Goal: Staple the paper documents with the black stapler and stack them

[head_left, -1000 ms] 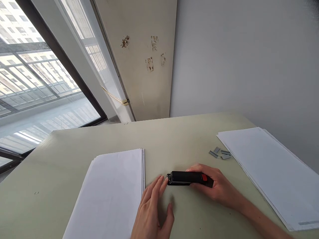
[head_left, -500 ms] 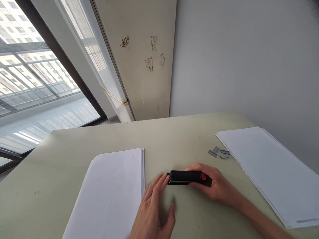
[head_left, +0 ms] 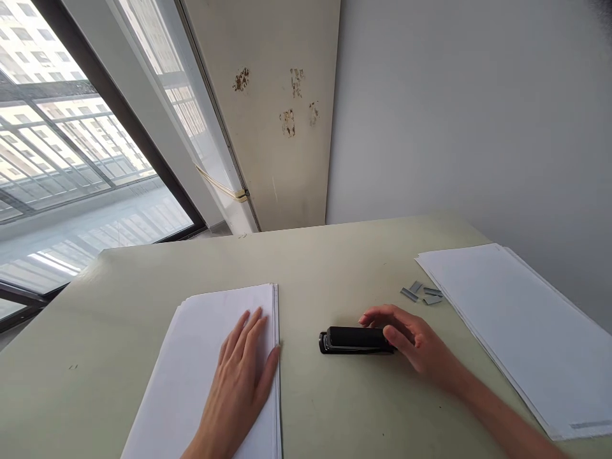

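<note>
A black stapler (head_left: 351, 340) lies flat in the middle of the pale green table (head_left: 335, 255). My right hand (head_left: 411, 341) rests at its right end, fingers curled loosely over it and covering that end. My left hand (head_left: 239, 382) lies flat with fingers spread on the left stack of white paper (head_left: 205, 357), close to the stack's right edge.
A second, larger stack of white paper (head_left: 507, 319) lies at the right. Several grey staple strips (head_left: 423, 294) sit between it and the stapler. Behind the table stand a grey wall, a stained panel and a large window at the left.
My left hand has moved left from beside the stapler's tip onto the left paper stack. My right hand has loosened and slid to the stapler's right end, hiding its red part.
</note>
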{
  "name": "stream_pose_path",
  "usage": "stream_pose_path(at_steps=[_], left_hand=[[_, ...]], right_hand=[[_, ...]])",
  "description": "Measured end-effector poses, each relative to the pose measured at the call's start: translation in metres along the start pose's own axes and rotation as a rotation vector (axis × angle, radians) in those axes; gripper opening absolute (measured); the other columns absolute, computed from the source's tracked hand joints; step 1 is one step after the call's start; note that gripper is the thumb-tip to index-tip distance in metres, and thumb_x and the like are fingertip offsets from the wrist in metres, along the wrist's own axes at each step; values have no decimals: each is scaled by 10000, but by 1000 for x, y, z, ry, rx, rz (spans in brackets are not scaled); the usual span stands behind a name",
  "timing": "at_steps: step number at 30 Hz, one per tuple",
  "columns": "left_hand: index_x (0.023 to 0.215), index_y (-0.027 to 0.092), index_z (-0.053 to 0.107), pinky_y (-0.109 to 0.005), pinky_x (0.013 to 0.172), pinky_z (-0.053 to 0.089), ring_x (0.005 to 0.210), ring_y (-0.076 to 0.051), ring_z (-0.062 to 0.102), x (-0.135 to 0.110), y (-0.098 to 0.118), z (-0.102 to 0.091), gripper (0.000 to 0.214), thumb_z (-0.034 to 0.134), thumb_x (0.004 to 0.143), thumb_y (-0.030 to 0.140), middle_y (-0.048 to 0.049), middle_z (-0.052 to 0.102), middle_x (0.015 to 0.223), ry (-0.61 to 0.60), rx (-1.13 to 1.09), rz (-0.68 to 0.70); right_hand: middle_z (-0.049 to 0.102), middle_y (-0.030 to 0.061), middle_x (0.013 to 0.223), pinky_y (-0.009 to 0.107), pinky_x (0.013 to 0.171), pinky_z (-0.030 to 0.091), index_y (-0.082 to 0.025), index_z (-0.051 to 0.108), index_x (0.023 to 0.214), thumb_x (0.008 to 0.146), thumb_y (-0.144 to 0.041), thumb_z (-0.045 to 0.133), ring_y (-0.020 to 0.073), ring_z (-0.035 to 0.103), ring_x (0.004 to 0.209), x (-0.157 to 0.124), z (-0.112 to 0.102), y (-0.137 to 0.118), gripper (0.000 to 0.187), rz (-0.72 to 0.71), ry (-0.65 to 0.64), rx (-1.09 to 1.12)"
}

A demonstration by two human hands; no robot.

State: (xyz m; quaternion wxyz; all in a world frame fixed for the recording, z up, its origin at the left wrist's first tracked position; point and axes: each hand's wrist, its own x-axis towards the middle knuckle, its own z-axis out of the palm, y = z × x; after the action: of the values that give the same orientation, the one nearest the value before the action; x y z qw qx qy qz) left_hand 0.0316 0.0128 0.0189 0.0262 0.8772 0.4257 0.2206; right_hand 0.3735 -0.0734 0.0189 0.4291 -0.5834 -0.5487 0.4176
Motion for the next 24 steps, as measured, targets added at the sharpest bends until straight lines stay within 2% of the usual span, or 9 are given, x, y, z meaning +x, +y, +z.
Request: stream_pose_path(at_steps=[2, 5, 10, 16, 24], left_hand=[[1598, 240, 393, -602, 1193, 483, 1586, -349, 391, -1, -1, 4, 525, 505, 1110, 395, -125, 495, 1659, -10, 23, 0], [1601, 244, 387, -593, 1195, 479, 1582, -344, 398, -1, -1, 8, 528, 506, 1108, 392, -125, 494, 1659, -12, 28, 0], [1590, 254, 407, -574, 1191, 483, 1567, -344, 424, 1, -1, 8, 521, 519, 1099, 388, -121, 511, 1646, 4, 16, 0], [1594, 259, 399, -578, 1194, 477, 1574, -344, 410, 1, -1, 8, 519, 512, 1102, 381, -116, 503, 1653, -4, 15, -3], [1592, 251, 402, -575, 1193, 477, 1575, -345, 406, 1, -1, 7, 518, 511, 1103, 387, -118, 499, 1655, -10, 20, -2]], right_hand=[[787, 91, 1179, 353, 871, 605, -278, 742, 1182, 1061, -667, 483, 269, 729, 1111, 0, 0, -1, 482, 43, 19, 13], [786, 102, 1185, 372, 928, 590, -263, 740, 1165, 1078, -657, 455, 274, 719, 1128, 1, 1, -4, 494, 94, 23, 21], [791, 103, 1153, 372, 969, 585, -247, 746, 1142, 1083, -664, 439, 275, 725, 1125, 1, 2, -4, 521, 110, 34, 23], [792, 57, 1108, 309, 899, 573, -272, 748, 1101, 1099, -630, 439, 237, 723, 1061, 3, 2, -1, 472, 94, 33, -6], [774, 45, 1064, 323, 805, 520, -279, 748, 1063, 1109, -633, 388, 221, 652, 892, 2, 4, -6, 507, 123, 38, -43]])
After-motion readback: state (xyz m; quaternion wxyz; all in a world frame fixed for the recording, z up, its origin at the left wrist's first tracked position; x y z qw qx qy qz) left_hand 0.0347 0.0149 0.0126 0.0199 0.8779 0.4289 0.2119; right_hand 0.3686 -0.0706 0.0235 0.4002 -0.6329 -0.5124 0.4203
